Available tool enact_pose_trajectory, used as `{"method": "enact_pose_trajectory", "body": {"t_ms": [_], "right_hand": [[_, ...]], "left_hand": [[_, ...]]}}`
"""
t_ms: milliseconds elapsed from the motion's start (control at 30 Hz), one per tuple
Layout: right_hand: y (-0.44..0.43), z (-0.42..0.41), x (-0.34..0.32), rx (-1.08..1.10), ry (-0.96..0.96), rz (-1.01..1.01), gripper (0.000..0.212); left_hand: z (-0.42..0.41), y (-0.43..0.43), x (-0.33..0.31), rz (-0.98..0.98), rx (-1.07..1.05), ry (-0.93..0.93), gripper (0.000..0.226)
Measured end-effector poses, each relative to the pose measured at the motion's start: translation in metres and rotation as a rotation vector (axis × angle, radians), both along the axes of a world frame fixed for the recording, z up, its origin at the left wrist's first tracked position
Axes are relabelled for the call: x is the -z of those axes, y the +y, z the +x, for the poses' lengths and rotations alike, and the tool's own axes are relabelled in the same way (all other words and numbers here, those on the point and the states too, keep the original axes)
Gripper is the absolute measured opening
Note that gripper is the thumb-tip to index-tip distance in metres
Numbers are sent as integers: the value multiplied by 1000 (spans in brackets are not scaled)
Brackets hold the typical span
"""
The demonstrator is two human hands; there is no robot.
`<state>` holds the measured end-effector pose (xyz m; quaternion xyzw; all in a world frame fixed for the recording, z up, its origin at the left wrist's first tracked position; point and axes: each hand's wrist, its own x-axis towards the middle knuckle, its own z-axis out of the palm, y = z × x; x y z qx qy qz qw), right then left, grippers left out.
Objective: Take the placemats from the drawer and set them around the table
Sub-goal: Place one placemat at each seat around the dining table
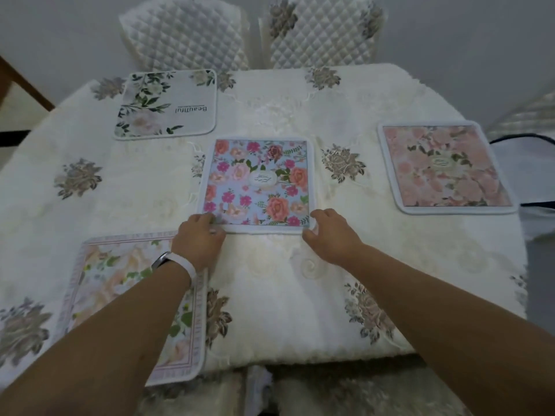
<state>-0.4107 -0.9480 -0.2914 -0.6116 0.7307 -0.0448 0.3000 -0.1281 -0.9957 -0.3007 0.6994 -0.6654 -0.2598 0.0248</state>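
Note:
A blue floral placemat (256, 181) lies flat in the middle of the table (330, 265). My left hand (199, 237) pinches its near left corner. My right hand (332, 235) rests at its near right corner with fingers curled on the white edge. A pale peach placemat (99, 292) lies at the near left, partly under my left forearm. At the far left sits a white-and-green placemat (166, 105) printed "Beautiful". On the right lies a pink floral placemat (444, 168).
A cream tablecloth with grey-brown flower motifs covers the table. Two quilted chairs (186, 37) (322, 31) stand at the far side. Chair cushions (345, 391) show below the near edge. A dark cable (522, 136) runs at the right.

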Motion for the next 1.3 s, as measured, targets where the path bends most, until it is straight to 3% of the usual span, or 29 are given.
{"method": "enact_pose_trajectory", "body": {"t_ms": [167, 333, 400, 500, 633, 867, 1033, 1167, 1300], "right_hand": [[-26, 12, 25, 181, -45, -22, 44], [-44, 20, 32, 381, -161, -72, 59], [-50, 19, 32, 516, -266, -57, 57], [-52, 15, 33, 657, -483, -38, 34], [-45, 14, 31, 688, -515, -72, 16], [-8, 15, 19, 777, -561, -161, 13], [32, 23, 17, 913, -613, -163, 10], [64, 39, 23, 947, -674, -153, 20], [91, 51, 24, 969, -709, -147, 22]], "left_hand": [[0, -25, 13, -10, -95, 65, 51], [-8, -43, 24, -88, -193, 18, 55], [-10, -48, 25, -87, -250, 36, 59], [-9, -52, 25, -49, -355, 158, 66], [-7, -47, 23, -81, -416, 383, 51], [-25, -21, 16, -92, -514, 756, 46], [-57, 15, 28, 56, -655, 1073, 44], [-87, 44, 35, 186, -619, 1117, 48], [-100, 68, 34, 188, -582, 1128, 57]]}}
